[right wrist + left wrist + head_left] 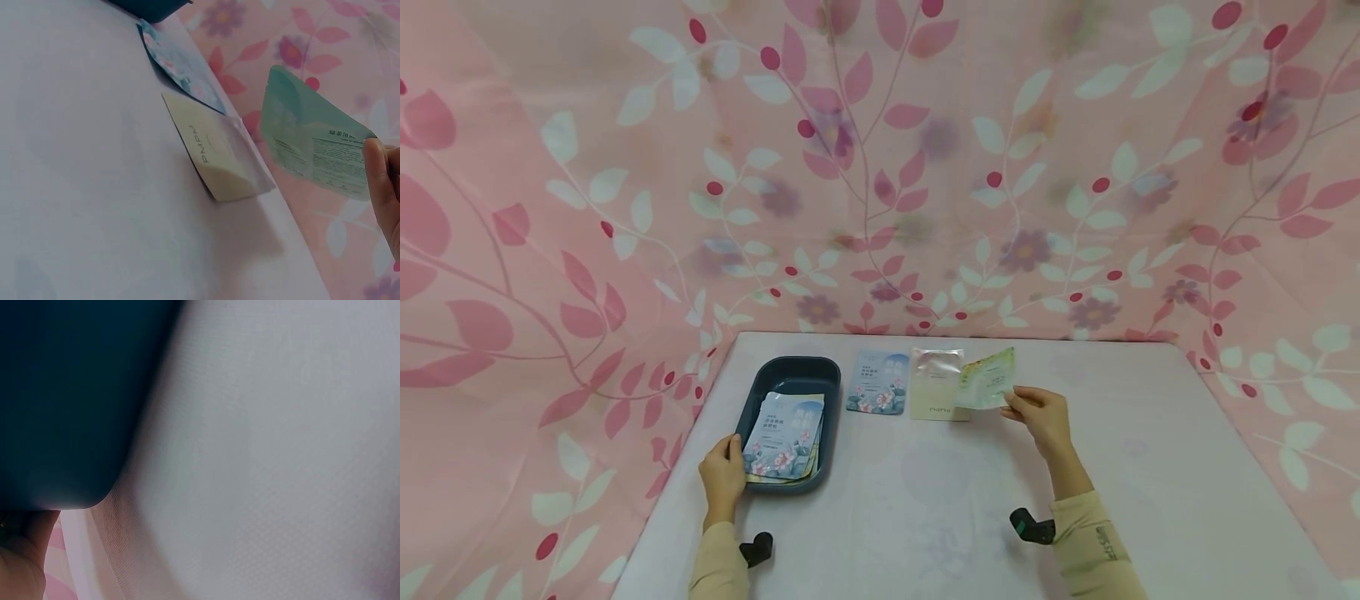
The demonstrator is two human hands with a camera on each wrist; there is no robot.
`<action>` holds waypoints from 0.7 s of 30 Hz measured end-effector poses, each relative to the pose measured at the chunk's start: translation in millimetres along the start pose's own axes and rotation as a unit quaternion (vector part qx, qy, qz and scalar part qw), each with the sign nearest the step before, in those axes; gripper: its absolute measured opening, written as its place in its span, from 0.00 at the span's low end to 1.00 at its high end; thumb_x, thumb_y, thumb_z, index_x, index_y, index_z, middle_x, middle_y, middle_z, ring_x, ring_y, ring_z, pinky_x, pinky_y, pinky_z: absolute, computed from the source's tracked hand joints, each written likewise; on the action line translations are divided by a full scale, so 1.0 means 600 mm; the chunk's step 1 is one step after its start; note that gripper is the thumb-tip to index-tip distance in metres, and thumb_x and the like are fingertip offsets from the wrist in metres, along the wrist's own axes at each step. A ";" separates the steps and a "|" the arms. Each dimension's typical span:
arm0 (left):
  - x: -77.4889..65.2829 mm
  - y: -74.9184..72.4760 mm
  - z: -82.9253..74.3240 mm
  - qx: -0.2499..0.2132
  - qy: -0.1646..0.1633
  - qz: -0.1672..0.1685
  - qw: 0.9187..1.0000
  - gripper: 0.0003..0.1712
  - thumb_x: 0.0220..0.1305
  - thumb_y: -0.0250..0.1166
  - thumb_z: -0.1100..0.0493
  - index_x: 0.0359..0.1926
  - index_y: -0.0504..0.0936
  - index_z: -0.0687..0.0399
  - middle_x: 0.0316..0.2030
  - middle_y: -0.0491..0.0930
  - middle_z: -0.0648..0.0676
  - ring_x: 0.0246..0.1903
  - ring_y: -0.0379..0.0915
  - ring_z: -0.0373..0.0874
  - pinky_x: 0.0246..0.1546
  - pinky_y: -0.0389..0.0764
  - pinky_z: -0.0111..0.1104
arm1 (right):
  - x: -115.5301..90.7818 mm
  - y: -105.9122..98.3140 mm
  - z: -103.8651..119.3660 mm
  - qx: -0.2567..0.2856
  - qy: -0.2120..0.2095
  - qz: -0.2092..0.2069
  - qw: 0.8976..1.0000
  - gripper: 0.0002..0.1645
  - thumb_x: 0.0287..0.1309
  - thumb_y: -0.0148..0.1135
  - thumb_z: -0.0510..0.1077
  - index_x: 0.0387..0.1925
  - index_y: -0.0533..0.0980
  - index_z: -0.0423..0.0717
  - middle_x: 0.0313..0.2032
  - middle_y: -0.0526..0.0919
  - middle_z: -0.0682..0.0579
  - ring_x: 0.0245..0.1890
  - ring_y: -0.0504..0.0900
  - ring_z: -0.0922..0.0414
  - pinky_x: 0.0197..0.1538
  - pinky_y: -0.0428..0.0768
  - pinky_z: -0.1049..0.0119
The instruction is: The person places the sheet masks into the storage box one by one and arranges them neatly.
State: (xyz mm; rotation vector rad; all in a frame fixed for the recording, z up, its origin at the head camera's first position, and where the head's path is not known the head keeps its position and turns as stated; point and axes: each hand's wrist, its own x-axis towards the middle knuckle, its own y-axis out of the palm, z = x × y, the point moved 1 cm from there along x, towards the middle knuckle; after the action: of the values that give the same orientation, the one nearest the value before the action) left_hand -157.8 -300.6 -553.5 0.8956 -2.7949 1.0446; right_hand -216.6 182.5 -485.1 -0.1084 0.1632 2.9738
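Note:
My right hand (1042, 417) pinches a green and white face mask packet (988, 380) by its corner. In the right wrist view that packet (312, 140) is held up above the table, its printed side showing. My left hand (722, 478) grips the left wall of a dark blue tray (833, 429). Inside the tray lie stacked face mask packets (782, 433), a light blue one with pink flowers on top. To the right of the tray, a similar blue packet (877, 382) lies flat beside a pale yellow packet (938, 396) marked PMPM.
A white cloth covers the table (910, 517). Behind it and along the sides hangs a pink floral curtain (880, 183). Each sleeve has a dark wrist camera mount, the right one (1032, 527) and the left one (757, 550).

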 end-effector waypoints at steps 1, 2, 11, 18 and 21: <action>0.000 0.000 0.000 0.000 0.001 -0.001 1.000 0.20 0.71 0.48 0.60 0.48 0.76 0.77 0.47 0.76 0.75 0.51 0.70 0.70 0.53 0.68 0.56 | -0.001 0.005 0.001 -0.003 -0.002 0.002 1.000 0.21 0.55 0.56 0.23 0.49 0.65 0.11 0.26 0.82 0.51 0.20 0.83 0.65 0.32 0.82 0.70; 0.000 0.000 0.000 -0.001 0.001 -0.002 1.000 0.20 0.71 0.48 0.60 0.48 0.76 0.77 0.46 0.76 0.75 0.50 0.70 0.70 0.53 0.68 0.56 | -0.002 0.010 0.001 -0.005 -0.004 0.004 1.000 0.21 0.55 0.56 0.23 0.49 0.66 0.11 0.26 0.82 0.51 0.20 0.83 0.65 0.32 0.82 0.70; -0.002 0.001 0.001 -0.002 0.004 -0.006 1.000 0.19 0.70 0.49 0.61 0.47 0.77 0.77 0.45 0.77 0.75 0.49 0.72 0.70 0.51 0.69 0.56 | -0.016 0.053 0.005 0.006 -0.011 0.037 0.999 0.20 0.54 0.56 0.23 0.48 0.67 0.12 0.28 0.83 0.46 0.21 0.83 0.63 0.33 0.82 0.70; 0.000 -0.001 0.002 -0.002 0.007 -0.015 1.000 0.19 0.70 0.50 0.61 0.47 0.77 0.77 0.45 0.77 0.75 0.49 0.71 0.70 0.52 0.68 0.57 | -0.030 0.097 0.006 0.001 -0.020 0.078 0.997 0.19 0.54 0.58 0.24 0.46 0.68 0.13 0.28 0.83 0.44 0.21 0.83 0.62 0.33 0.82 0.70; 0.001 -0.001 0.002 -0.002 0.007 -0.015 1.000 0.19 0.70 0.50 0.61 0.47 0.77 0.77 0.45 0.77 0.75 0.49 0.71 0.70 0.52 0.68 0.57 | -0.034 0.115 0.008 0.005 -0.028 0.091 0.995 0.18 0.54 0.58 0.23 0.46 0.69 0.13 0.29 0.83 0.41 0.21 0.83 0.62 0.32 0.82 0.70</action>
State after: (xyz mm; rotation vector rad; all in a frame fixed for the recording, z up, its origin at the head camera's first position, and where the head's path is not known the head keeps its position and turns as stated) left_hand -157.7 -301.6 -554.0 0.9239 -2.7619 1.0370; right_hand -208.1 111.8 -471.7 -0.0105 0.1917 3.1525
